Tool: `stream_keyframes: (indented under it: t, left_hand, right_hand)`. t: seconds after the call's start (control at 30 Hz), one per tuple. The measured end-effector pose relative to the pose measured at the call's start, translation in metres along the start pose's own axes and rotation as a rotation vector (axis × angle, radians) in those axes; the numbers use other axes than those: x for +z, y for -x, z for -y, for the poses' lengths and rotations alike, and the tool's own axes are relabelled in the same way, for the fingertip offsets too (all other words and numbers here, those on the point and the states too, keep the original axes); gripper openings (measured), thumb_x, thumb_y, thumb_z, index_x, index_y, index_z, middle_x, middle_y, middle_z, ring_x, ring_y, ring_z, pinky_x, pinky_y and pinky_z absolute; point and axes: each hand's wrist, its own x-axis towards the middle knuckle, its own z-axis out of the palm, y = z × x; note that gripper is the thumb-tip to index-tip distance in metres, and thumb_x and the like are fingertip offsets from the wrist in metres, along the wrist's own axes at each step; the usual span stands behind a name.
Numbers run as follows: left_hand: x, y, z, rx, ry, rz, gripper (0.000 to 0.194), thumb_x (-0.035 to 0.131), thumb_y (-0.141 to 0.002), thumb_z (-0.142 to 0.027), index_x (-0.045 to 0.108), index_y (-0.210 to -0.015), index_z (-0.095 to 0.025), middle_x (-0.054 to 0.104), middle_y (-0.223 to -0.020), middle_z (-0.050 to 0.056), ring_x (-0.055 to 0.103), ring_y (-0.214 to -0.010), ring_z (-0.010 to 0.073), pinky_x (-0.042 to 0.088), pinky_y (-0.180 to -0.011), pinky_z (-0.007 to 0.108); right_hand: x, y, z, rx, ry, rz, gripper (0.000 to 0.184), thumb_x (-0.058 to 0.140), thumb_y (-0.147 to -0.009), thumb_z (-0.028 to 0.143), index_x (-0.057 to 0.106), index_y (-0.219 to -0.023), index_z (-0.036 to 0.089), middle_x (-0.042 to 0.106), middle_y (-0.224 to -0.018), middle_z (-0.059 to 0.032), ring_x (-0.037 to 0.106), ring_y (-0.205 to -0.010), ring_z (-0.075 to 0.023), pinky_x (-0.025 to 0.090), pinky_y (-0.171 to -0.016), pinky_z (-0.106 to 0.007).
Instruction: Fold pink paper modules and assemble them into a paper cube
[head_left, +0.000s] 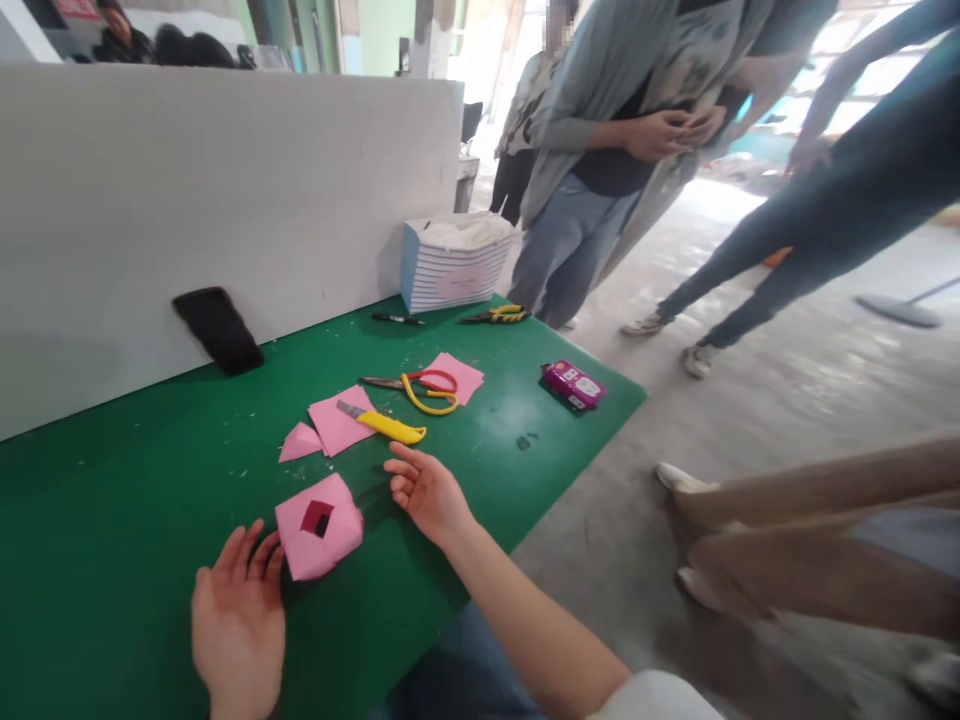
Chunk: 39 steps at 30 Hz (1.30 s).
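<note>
A folded pink paper box (341, 527) with a square hole in its top sits on the green table (420, 500). Beside its left side, my left hand (240, 610) lies palm up with the fingers apart, fingertips close to the paper. My right hand (426, 492) is open to the right of the box, holding nothing. Beyond them a yellow utility knife (391, 428) rests across pink paper squares (341, 420), with a small folded pink piece (301, 442) beside these. Scissors (429, 392) with red and yellow handles overlap another pink paper stack (466, 376).
A black phone (219, 330) leans on the white partition (225, 180). Along the back are a pen (397, 319), yellow-handled pliers (495, 315) and a striped tissue box (457, 270). A purple packet (574, 385) lies near the right edge. Several people stand beyond the table.
</note>
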Motion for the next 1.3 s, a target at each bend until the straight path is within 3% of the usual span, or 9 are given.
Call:
stream_keyframes:
  t: [0.47,1.03,1.3]
  left_hand:
    - [-0.006,-0.004,0.011,0.044,0.009,0.052,0.035,0.05,-0.091,-0.045,0.069,-0.095,-0.017,0.069,-0.103,0.007,0.063,-0.082,0.016,0.051,-0.074,0.029]
    - [-0.011,-0.005,0.014,0.083,0.008,0.116,0.035,0.056,-0.087,-0.048,0.07,-0.097,-0.017,0.069,-0.103,0.007,0.063,-0.079,0.0158,0.05,-0.074,0.03]
    - [-0.008,0.001,0.011,0.177,-0.135,0.108,0.033,0.058,-0.086,-0.048,0.067,-0.103,-0.021,0.063,-0.119,0.008,0.063,-0.087,0.0164,0.049,-0.075,0.029]
  right_hand:
    - [-0.007,0.001,-0.001,-0.004,0.038,0.024,0.011,0.072,-0.075,0.027,0.07,-0.084,0.02,0.068,-0.062,0.0032,0.055,-0.046,-0.0082,0.046,-0.046,-0.02]
    - [-0.005,0.002,0.0,-0.028,0.116,0.026,0.012,0.074,-0.072,0.028,0.068,-0.077,0.02,0.063,-0.059,0.004,0.049,-0.046,-0.0081,0.044,-0.047,-0.022]
    - [-0.005,0.001,-0.003,-0.101,0.251,0.052,0.019,0.077,-0.07,0.035,0.068,-0.078,0.02,0.065,-0.06,0.0035,0.052,-0.046,-0.0085,0.045,-0.048,-0.023]
